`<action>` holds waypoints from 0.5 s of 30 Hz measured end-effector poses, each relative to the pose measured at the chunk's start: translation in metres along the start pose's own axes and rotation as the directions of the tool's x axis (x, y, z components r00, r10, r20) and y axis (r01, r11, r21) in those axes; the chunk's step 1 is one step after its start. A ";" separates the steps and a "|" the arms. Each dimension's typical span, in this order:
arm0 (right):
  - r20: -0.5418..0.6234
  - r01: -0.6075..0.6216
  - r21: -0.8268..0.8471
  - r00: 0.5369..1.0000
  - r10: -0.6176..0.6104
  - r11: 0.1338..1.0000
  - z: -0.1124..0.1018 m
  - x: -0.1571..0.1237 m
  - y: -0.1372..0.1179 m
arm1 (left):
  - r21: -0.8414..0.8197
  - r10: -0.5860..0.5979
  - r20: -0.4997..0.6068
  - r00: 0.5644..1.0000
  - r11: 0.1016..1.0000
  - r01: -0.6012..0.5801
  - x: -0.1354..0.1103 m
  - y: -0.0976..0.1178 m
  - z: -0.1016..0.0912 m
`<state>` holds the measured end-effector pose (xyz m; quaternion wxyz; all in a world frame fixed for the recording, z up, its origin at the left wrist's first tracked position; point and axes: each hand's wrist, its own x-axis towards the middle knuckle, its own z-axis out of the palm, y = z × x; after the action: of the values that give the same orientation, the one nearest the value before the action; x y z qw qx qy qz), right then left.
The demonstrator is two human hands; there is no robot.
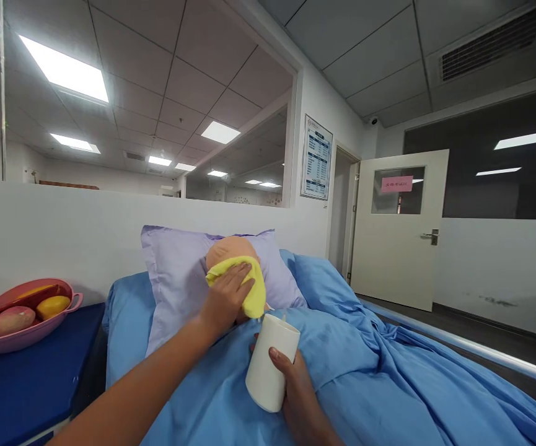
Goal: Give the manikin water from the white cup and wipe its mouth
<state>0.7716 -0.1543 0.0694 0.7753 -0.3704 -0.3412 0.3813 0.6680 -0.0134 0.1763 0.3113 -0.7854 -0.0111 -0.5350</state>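
Observation:
My left hand (225,297) presses a yellow cloth (249,286) against the face of a manikin head (230,249). The head lies on a lilac pillow (175,279) at the top of the bed. My right hand (298,387) is wrapped round a white cup (270,359), held upright over the blue blanket (370,365) just below the manikin's chin. The manikin's body is hidden under the blanket.
A pink bowl of fruit (21,313) stands on a dark blue bedside cabinet (21,384) at the left. A white partition wall (63,229) runs behind the bed. A bed rail (481,353) runs along the right, with a white door (400,229) ajar beyond it.

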 end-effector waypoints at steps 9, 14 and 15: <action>-0.072 -0.003 0.068 0.997 0.008 0.998 0.002 0.002 0.001 | 0.047 0.136 0.062 0.989 0.989 -0.139 -0.040 0.025 0.040; -0.066 -0.035 0.065 0.997 0.039 0.997 -0.001 0.001 0.004 | -0.113 0.063 0.157 0.986 0.993 -0.045 -0.065 0.035 0.044; -0.068 -0.034 0.061 0.997 0.039 0.998 -0.001 0.001 0.004 | -0.142 0.039 0.176 0.984 0.990 -0.014 -0.070 0.036 0.043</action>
<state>0.7711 -0.1522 0.0655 0.7903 -0.3661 -0.2958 0.3924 0.6865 0.0011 0.0897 0.2600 -0.8500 0.0091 -0.4580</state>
